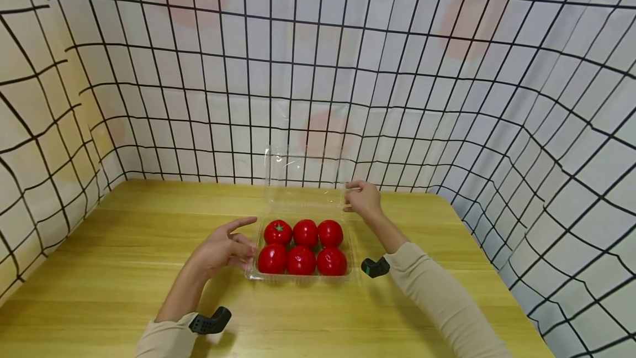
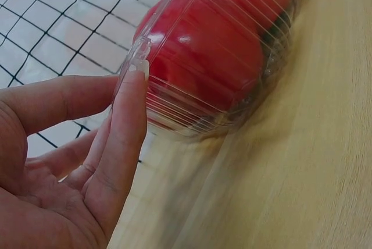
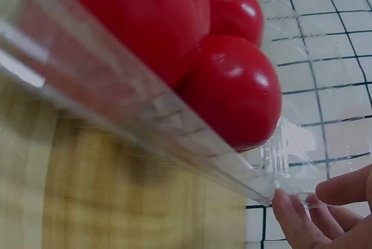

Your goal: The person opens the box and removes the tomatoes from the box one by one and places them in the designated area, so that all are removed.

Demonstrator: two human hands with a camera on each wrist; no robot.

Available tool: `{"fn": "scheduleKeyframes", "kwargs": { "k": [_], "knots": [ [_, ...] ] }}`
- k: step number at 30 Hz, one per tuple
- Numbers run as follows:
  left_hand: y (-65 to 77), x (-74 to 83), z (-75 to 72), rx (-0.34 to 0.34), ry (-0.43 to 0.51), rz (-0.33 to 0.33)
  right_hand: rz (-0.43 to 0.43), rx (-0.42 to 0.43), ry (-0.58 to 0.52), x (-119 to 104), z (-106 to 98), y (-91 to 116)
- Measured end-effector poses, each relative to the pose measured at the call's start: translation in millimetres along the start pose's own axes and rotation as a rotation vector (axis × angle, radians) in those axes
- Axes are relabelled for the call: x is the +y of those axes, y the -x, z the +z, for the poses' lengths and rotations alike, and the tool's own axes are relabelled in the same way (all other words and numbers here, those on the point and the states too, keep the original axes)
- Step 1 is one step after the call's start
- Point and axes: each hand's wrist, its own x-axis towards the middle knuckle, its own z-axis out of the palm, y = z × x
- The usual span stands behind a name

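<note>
A clear plastic clamshell box (image 1: pixel 304 277) lies on the table with its hinged lid (image 1: pixel 305 181) raised at the back. Several glossy red tomatoes (image 1: pixel 301 260) fill it in two rows; a green stem top shows on the back-left one. At the box's left side, my left hand (image 1: pixel 226 250) pinches the rim between thumb and fingertips, as the left wrist view shows, with one finger stretched out above. My right hand (image 1: pixel 364 199) holds the right edge of the lid near the hinge. In the right wrist view its fingertips (image 3: pixel 285 202) meet the thin clear plastic.
The box stands on a yellow wood-grain table (image 1: pixel 124 247). White cloth walls (image 1: pixel 318 70) with a black grid enclose the table at the back and both sides. A small black device (image 1: pixel 211 322) is worn on the left wrist, another (image 1: pixel 375 267) on the right.
</note>
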Motion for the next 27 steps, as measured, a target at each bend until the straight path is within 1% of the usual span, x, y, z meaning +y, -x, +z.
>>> {"fn": "scheduleKeyframes", "kwargs": {
  "k": [5,12,17,21,23,27],
  "knots": [
    [-0.7,-0.4,-0.9,-0.004,-0.008,0.005,-0.01,0.003,-0.007,8.3,1.0,-2.3],
    [-0.7,0.8,-1.1,-0.013,-0.013,0.007,0.01,-0.014,0.032,15.0,-1.0,-0.3],
    [0.8,2.5,-0.8,-0.022,-0.033,-0.012,0.006,-0.04,0.037,16.8,-2.2,2.1],
    [2.7,3.9,-1.5,-0.046,-0.047,-0.032,0.012,-0.063,0.027,16.4,-1.6,3.1],
    [4.0,4.9,-1.9,-0.07,-0.048,-0.032,0.009,-0.07,0.03,16.2,-1.8,3.7],
    [6.4,6.2,-2.0,-0.105,-0.037,-0.036,0.007,-0.085,0.067,17.2,-2.8,4.9]
  ]
}}
